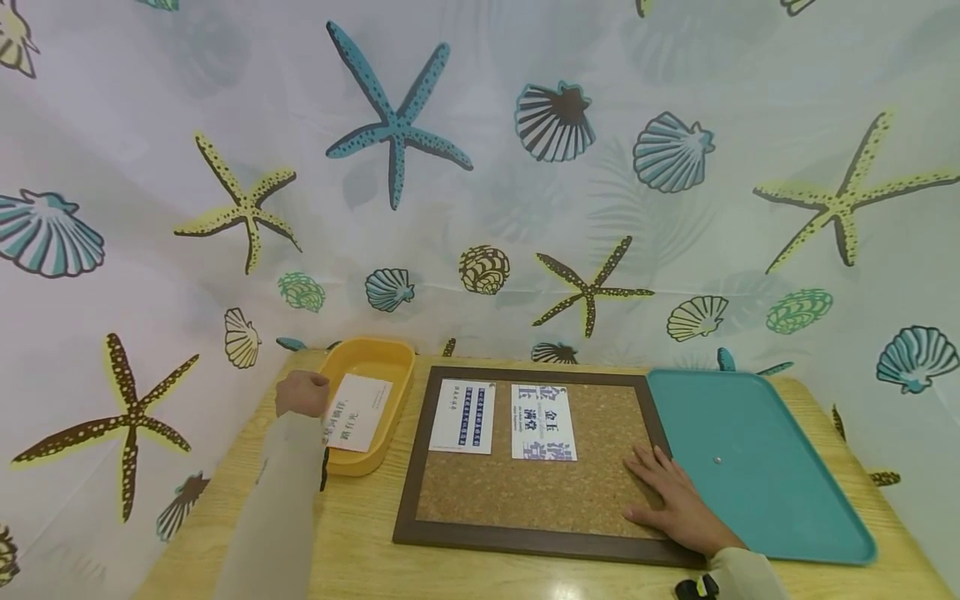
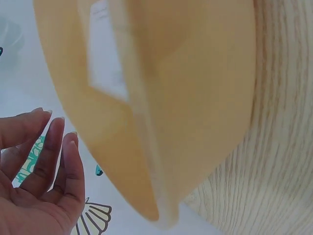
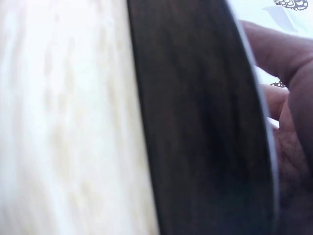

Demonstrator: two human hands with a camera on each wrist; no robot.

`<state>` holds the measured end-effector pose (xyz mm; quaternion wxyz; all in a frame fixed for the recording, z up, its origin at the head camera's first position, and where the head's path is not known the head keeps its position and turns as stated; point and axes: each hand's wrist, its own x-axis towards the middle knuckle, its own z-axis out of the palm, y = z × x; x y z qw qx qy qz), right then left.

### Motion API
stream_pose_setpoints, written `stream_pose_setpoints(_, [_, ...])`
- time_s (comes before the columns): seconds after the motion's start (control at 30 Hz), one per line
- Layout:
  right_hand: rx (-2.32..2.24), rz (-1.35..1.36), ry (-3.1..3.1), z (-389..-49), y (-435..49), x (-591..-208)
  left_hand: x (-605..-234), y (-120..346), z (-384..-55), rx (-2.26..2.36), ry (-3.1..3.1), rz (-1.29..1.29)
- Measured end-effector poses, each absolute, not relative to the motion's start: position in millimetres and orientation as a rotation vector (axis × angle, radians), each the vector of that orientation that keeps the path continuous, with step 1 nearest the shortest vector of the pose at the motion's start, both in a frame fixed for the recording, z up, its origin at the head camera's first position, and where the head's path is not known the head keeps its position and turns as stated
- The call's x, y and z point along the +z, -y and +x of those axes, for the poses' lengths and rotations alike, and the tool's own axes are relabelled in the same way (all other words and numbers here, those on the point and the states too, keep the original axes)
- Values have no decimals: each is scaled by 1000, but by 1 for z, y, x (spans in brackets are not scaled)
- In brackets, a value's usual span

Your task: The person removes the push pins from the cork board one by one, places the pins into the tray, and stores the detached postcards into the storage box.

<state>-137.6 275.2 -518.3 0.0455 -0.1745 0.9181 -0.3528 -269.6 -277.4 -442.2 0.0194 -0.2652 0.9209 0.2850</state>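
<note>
My left hand (image 1: 302, 393) hovers at the left rim of a yellow plastic basket (image 1: 372, 357), beside a white card (image 1: 362, 412) with printed characters in it. In the left wrist view the fingers of that hand (image 2: 41, 178) are loosely bent, with nothing between them. A cork board (image 1: 517, 500) in a dark brown frame lies in the middle. On its upper part are two cards, one with blue text bands (image 1: 462, 417) and one with large blue characters (image 1: 543, 421). With spread fingers, my right hand (image 1: 675, 504) rests on the board's right side and frame.
A teal tray (image 1: 780, 483) lies to the right of the board, bearing a small round pin-like piece (image 1: 717, 460). All stand on a light wood table (image 1: 352, 533). A curtain (image 1: 495, 200) printed with starfish and shells surrounds the back and sides.
</note>
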Motion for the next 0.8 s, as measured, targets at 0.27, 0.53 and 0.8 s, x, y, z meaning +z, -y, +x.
stream_pose_setpoints(0.27, [-1095, -537, -2799, -137, -276, -518, -438, 275, -256, 885, -3001, -576])
stream_pose_setpoints(0.53, [-1115, -524, -2786, -137, -276, -522, -438, 273, -259, 867, -2948, -617])
stream_pose_setpoints(0.8, [-1121, -517, -2779, -137, -276, -521, -435, 270, -263, 743, -2928, -587])
